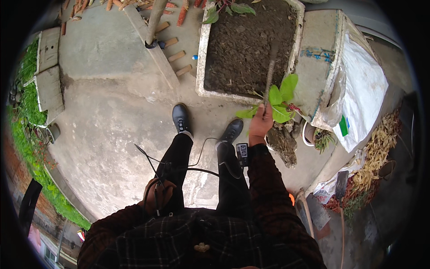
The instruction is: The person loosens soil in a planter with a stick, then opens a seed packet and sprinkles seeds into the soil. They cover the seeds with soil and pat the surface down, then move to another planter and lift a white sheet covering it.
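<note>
My right hand (261, 122) is closed around a ribbed metal rod (269, 79) at the near edge of the planter. The rod points away over dark soil (245, 50); its far end is blurred, so its shape and contact with the soil are unclear. The soil fills a white-rimmed foam planter box (200, 67). Broad green leaves (275, 95) of a plant surround the rod near my fingers. In front of my body, my left hand (158, 195) grips thin black cables (151, 161), which hang in loops across my legs.
A wooden rake-like tool (158, 59) with pegs lies left of the planter. To the right are another foam box (317, 37), a white plastic sack (359, 87), a rough piece of wood (284, 144) and a potted plant (322, 138). A long-handled shovel (342, 185) stands lower right.
</note>
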`<action>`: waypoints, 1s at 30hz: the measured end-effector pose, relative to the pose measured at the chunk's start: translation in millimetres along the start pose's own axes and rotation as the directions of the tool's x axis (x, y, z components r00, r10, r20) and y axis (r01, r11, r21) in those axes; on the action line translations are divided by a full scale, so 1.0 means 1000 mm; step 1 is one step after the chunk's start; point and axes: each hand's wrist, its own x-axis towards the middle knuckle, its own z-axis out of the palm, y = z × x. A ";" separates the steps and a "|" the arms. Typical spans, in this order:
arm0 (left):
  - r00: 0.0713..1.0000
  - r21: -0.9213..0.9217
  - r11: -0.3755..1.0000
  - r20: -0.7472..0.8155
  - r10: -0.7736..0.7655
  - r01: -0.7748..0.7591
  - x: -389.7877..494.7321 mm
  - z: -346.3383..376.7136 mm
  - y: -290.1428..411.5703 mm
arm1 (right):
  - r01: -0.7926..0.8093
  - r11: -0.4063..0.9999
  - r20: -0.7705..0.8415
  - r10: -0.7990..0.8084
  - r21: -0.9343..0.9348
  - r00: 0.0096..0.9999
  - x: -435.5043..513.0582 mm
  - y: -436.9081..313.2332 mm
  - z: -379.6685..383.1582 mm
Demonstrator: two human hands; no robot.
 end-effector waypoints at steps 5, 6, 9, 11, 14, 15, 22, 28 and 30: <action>0.995 0.073 0.993 -0.039 0.091 -0.088 0.003 0.001 0.004 | 0.154 0.983 0.111 -0.142 -0.099 0.984 -0.018 -0.007 0.004; 0.995 0.036 0.996 -0.052 0.082 -0.081 0.003 0.001 0.005 | 0.101 0.990 0.088 -0.092 -0.103 0.992 -0.020 -0.007 0.002; 0.997 0.049 0.997 -0.037 0.065 -0.064 0.004 0.001 0.006 | 0.081 0.997 -0.054 -0.081 0.001 0.995 -0.014 -0.003 -0.004; 0.995 0.063 0.995 -0.043 0.086 -0.083 0.004 0.002 0.006 | 0.010 0.997 -0.049 -0.007 0.074 0.999 -0.006 0.001 -0.010; 0.986 0.041 0.990 -0.094 0.135 -0.132 0.004 0.004 0.006 | -0.104 0.969 -0.048 0.118 0.224 0.992 0.013 0.004 -0.014; 0.985 0.041 0.990 -0.102 0.141 -0.138 0.004 0.004 0.006 | -0.138 0.951 -0.034 0.153 0.278 0.988 0.018 0.004 -0.013; 0.973 0.089 0.979 -0.123 0.196 -0.186 0.005 0.005 0.003 | -0.229 0.956 0.150 0.204 0.182 0.968 -0.030 0.009 -0.017; 0.978 0.038 0.984 -0.115 0.175 -0.172 0.003 0.005 -0.001 | -0.099 0.989 0.160 0.081 0.110 0.984 -0.059 0.022 -0.027; 0.974 0.067 0.980 -0.118 0.194 -0.187 0.003 0.006 -0.003 | -0.126 0.981 0.133 0.107 0.147 0.985 -0.052 0.023 -0.031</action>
